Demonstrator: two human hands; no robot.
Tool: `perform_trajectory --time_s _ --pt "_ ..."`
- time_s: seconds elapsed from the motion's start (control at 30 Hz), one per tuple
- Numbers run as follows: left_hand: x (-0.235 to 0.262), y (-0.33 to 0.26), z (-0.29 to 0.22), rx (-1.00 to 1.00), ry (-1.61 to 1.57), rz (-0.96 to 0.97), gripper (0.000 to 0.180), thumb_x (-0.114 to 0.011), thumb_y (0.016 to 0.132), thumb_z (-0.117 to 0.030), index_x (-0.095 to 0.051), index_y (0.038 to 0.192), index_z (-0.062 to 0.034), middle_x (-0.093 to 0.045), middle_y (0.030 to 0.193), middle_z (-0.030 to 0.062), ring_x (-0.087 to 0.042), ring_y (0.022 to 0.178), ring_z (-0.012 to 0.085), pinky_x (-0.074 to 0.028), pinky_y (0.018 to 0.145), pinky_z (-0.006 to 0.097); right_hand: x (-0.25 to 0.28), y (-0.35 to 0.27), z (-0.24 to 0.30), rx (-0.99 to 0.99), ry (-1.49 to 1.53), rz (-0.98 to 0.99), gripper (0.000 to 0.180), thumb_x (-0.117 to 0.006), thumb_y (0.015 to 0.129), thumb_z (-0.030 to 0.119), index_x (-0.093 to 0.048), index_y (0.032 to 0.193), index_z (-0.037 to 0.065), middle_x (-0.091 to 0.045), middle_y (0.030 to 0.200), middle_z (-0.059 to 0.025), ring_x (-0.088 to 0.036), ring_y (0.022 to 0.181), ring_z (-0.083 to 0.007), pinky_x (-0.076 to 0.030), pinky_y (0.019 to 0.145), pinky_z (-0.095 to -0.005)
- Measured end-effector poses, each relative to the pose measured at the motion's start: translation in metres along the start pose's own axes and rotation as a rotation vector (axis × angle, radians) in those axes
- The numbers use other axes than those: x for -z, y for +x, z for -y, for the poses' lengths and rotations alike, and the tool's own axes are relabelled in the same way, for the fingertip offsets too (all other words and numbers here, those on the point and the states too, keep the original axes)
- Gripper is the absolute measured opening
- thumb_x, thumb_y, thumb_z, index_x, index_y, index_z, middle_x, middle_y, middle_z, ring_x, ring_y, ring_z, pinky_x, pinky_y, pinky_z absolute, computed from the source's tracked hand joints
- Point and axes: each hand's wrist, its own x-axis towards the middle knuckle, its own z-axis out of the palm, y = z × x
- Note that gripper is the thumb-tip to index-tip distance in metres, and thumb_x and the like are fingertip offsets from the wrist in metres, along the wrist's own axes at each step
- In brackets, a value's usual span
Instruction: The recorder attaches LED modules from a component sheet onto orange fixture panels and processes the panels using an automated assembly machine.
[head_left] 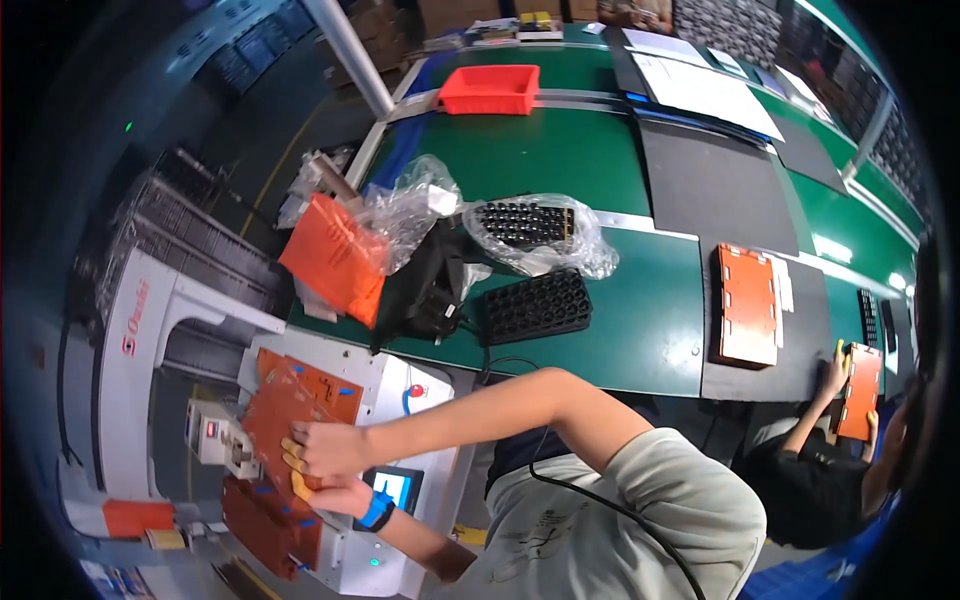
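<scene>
My right hand (325,447) and my left hand (340,497) are close together at the lower left, over a white machine (400,395). Both wear yellow finger cots, and the left wrist has a blue band. Together they grip the near edge of an orange-brown flat panel (270,415), which lies tilted on the machine's bed. A similar panel (322,385) lies just behind it, and more of them (262,522) sit below my hands.
A small lit screen (396,488) is on the machine front. The green table (640,330) holds black cell trays (537,305), a bagged tray (530,225), an orange bag (335,258), a red bin (490,88) and an orange panel (748,305). A co-worker's hand (835,372) holds another panel (860,392) at right.
</scene>
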Motion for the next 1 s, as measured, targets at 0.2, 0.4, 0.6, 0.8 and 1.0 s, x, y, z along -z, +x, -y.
perform_trajectory --time_s 0.2,0.4,0.6,0.8,1.0 --pt "-0.108 -0.096 0.006 -0.019 0.294 0.167 0.067 -0.038 0.100 -0.039 -0.028 0.157 -0.0048 -0.034 0.160 0.0145 -0.033 0.146 0.0339 -0.023 0.122 0.046 0.124 -0.061 0.011 -0.348 0.073 -0.073 0.064 -0.055 0.087 0.027 -0.046 0.145 0.004 -0.046 0.147 -0.0184 -0.044 0.136 -0.0433 -0.035 0.114 -0.0496" --pt "-0.027 -0.108 0.148 0.811 -0.164 0.939 0.074 -0.038 0.099 -0.051 -0.026 0.158 -0.0097 -0.026 0.163 0.0115 -0.028 0.149 0.0284 -0.020 0.123 0.043 0.256 -0.127 0.041 -0.765 -0.382 0.036 0.061 -0.055 0.087 0.026 -0.050 0.145 0.010 -0.043 0.153 -0.0142 -0.040 0.142 -0.0415 -0.042 0.111 -0.0490" --pt "-0.156 -0.255 0.151 1.444 0.001 0.754 0.065 -0.054 0.079 -0.019 -0.049 0.142 -0.0014 -0.055 0.141 0.0115 -0.051 0.132 0.0289 -0.038 0.114 0.042 0.316 -0.229 0.083 -1.165 -0.627 0.214 0.075 -0.069 0.072 0.016 -0.051 0.144 0.006 -0.046 0.151 -0.0143 -0.040 0.142 -0.0400 -0.039 0.112 -0.0496" --pt "-0.120 -0.309 0.195 1.605 -0.007 0.747 0.062 -0.053 0.081 -0.016 -0.049 0.141 -0.0016 -0.054 0.142 0.0107 -0.049 0.134 0.0278 -0.036 0.115 0.040 0.317 -0.304 0.103 -1.261 -0.520 0.291 0.076 -0.070 0.067 0.005 -0.053 0.141 0.005 -0.052 0.146 -0.0134 -0.043 0.140 -0.0386 -0.038 0.115 -0.0488" --pt "-0.106 -0.330 0.226 1.545 -0.021 0.751 0.064 -0.056 0.086 -0.021 -0.044 0.147 -0.0094 -0.048 0.148 0.0085 -0.046 0.137 0.0259 -0.036 0.114 0.043 0.322 -0.366 0.082 -1.203 -0.352 0.264 0.079 -0.070 0.068 0.003 -0.050 0.144 0.007 -0.051 0.148 -0.0118 -0.042 0.142 -0.0362 -0.038 0.116 -0.0481"
